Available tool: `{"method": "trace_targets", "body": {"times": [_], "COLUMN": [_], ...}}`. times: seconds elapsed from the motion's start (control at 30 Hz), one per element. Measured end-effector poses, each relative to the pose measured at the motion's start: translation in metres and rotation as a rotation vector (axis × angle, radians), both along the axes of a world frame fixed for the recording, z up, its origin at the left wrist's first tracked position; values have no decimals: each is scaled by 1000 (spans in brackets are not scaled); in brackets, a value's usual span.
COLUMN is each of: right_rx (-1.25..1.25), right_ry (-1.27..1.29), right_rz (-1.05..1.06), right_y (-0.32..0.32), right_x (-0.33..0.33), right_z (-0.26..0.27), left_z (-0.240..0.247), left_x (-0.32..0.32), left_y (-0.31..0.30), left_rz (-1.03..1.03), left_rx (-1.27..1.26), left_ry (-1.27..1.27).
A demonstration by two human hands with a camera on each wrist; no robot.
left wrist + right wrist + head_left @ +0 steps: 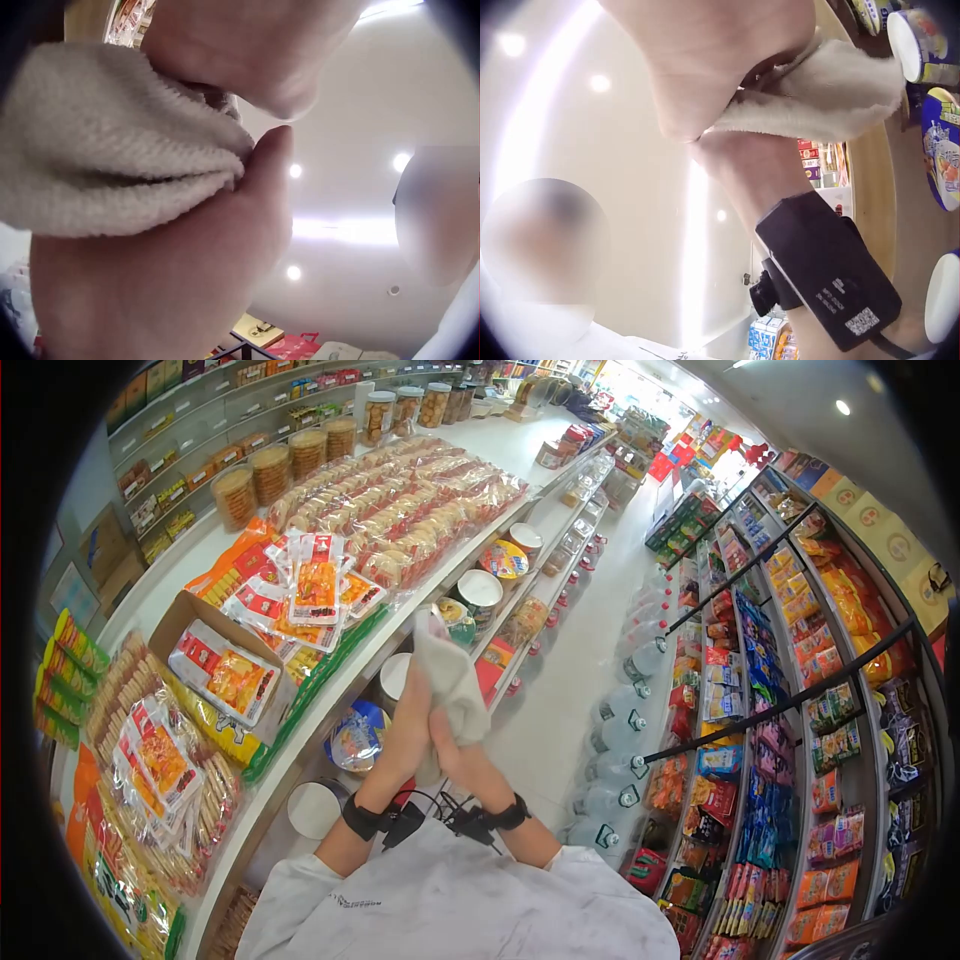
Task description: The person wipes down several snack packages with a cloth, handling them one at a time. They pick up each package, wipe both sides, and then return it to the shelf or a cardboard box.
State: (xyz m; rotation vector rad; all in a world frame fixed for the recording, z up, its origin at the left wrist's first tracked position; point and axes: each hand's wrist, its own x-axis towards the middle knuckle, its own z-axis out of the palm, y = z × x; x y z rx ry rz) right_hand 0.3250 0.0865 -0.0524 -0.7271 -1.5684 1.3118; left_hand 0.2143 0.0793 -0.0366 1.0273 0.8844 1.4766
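Note:
A pale beige terry cloth is bunched between both hands in front of the chest. My left hand grips it from the left, its fingers partly covered by the folds. From the other side my right hand holds the same cloth, the heels of the two hands close together. In the left wrist view the cloth comes out in thick folds between the two hands. The right wrist view shows a flap of the cloth sticking out past the palm.
A white counter on the left carries bagged snacks and a cardboard box. Tubs, including a blue one, stand on the shelf below its edge. Large water bottles line the aisle floor beside the snack rack at right.

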Motion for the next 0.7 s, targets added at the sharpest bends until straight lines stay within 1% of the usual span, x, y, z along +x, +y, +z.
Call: {"method": "trace_targets", "body": {"times": [0.07, 0.1, 0.17, 0.2, 0.3, 0.37, 0.43, 0.47, 0.5, 0.53, 0.6, 0.63, 0.67, 0.7], "right_rx": [335, 506, 312, 213, -28, -88, 71, 262, 358, 454, 438, 421, 266, 27], "right_ry": [-103, -154, -160, -164, -182, -296, -304, -253, -230, -205, -211, -210, -255, -187], "right_rz": [-146, -218, -189, -173, -127, -73, -62, -72, -61, -52, 28, 81, 78, 13], "right_y": [13, 17, 30, 35, 44, 29, 13, 4, 2, 0, 6, 6, 11, 15], "right_x": [-5, -8, -2, 1, 1, -3, -8, -18, -20, -22, -11, -6, 6, 11], "right_z": [37, 49, 25, 15, 22, 33, 28, 19, 14, 10, -3, -8, -9, -3], "left_z": [4, 1, -12, -14, -12, -6, -12, -6, 1, 9, 18, 10, 12, 14], "left_x": [8, 5, -5, -1, 11, 11, -9, -22, -30, -32, -33, -38, -40, -40], "left_y": [-2, 0, 5, 5, 4, 3, 11, 14, 19, 24, 26, 26, 24, 21], "left_rz": [4, -61, -186, -153, -51, 1, 43, 48, 57, 145, 348, 359, 359, 358], "left_rx": [-24, -48, -104, -126, -150, -125, -127, -121, -117, -48, 67, 40, 47, 53], "left_ry": [31, 37, 46, -49, -327, -508, -604, -632, -659, -638, -582, -577, -602, -627]}}
